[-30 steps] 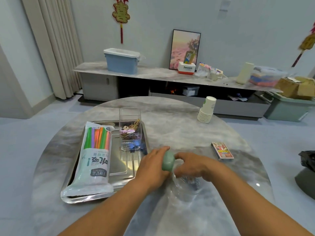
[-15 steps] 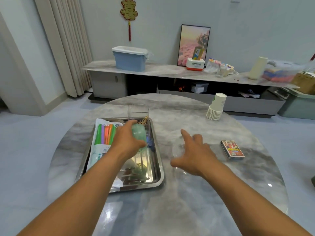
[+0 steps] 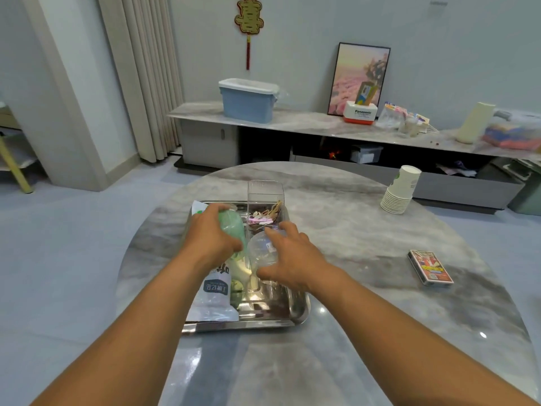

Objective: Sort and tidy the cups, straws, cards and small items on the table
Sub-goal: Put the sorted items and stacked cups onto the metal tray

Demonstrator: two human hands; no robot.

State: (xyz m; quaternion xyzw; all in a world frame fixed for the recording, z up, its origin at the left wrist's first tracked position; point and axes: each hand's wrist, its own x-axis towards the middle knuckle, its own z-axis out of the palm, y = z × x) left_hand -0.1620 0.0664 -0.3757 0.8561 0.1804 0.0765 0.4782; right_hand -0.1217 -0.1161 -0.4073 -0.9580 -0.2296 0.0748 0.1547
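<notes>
the person's left hand [image 3: 212, 234] was curled round a pale green cup [image 3: 232, 230], holding it over the metal tray [image 3: 295, 313] that sat on the round marble table [image 3: 351, 230]. the right hand [image 3: 292, 254] had its fingers and thumb spread round a clear plastic cup [image 3: 262, 253], gripping it just right of the green one, also above the tray. under the left forearm a white packet of straws [image 3: 215, 291] lay along the tray's left side, partly hidden. at the far end of the tray stood a clear square container [image 3: 265, 194] with small pink and tan items [image 3: 265, 216] in its lower part. a tilted stack of paper cups [image 3: 399, 190] stood toward the table's far right, well apart from the tray. a boxed deck of cards [image 3: 430, 268] lay flat near the right edge. beyond the table a blue bin [image 3: 247, 105] rested on a long low cabinet [image 3: 307, 124].
</notes>
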